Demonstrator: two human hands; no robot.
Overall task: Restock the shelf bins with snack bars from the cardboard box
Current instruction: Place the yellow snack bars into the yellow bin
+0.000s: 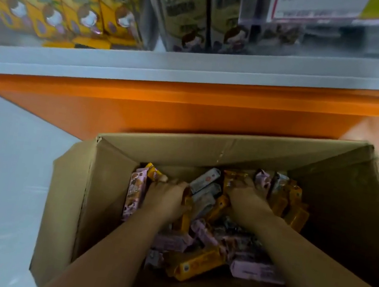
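Two hands: both mine, deep in the box [106, 204], wrists down among the bars [198, 261].
Left hand [166, 198]: on the bars by the box's left wall; fingers [161, 179] bent into the pile, clamped or not I cannot tell.
Right hand [249, 198]: on the bars toward the far wall; fingers buried, grip unclear.
Bars: loose heap, yellow, pink and grey, on the box floor.
Shelf [193, 71]: beyond the box, yellow cartons [57, 3] standing on it.

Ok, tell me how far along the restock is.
Done: nothing sure; the shelf holds yellow cartons, none traceable to this box. In hand: left hand grips snack bars inside the cardboard box; right hand digs beside it. Left: a pile of bars still to shelve.
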